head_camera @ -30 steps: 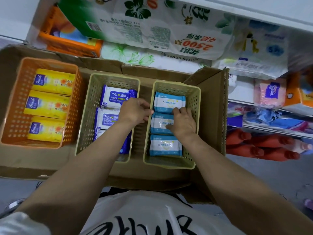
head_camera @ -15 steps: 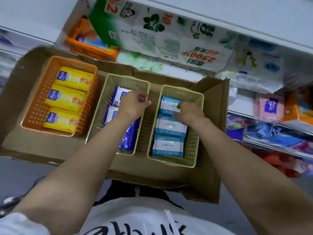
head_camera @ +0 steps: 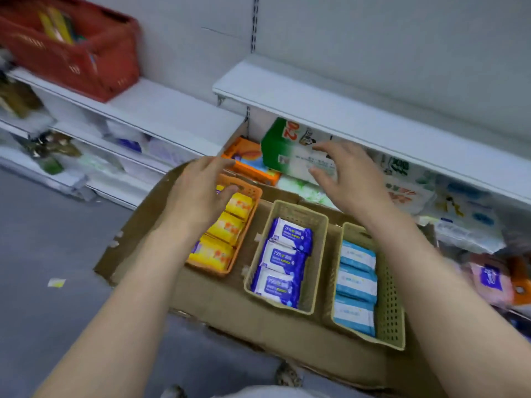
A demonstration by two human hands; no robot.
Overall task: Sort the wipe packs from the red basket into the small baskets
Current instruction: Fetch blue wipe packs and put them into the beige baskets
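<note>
A red basket point(head_camera: 74, 50) sits on an upper left shelf point(head_camera: 161, 107), well apart from a cardboard box point(head_camera: 218, 300) below. The left hand point(head_camera: 198, 193), released and holding nothing, hovers over an orange basket point(head_camera: 253, 193) of yellow packs point(head_camera: 227, 228). The middle beige basket point(head_camera: 316, 259) holds blue packs point(head_camera: 283, 262) printed "75%". The right hand point(head_camera: 344, 179), fingers spread and holding nothing, hovers above. The right beige basket point(head_camera: 388, 305) holds light-blue packs point(head_camera: 356, 285).

Three baskets point(head_camera: 316, 225) sit side by side in a box point(head_camera: 258, 320).
</note>
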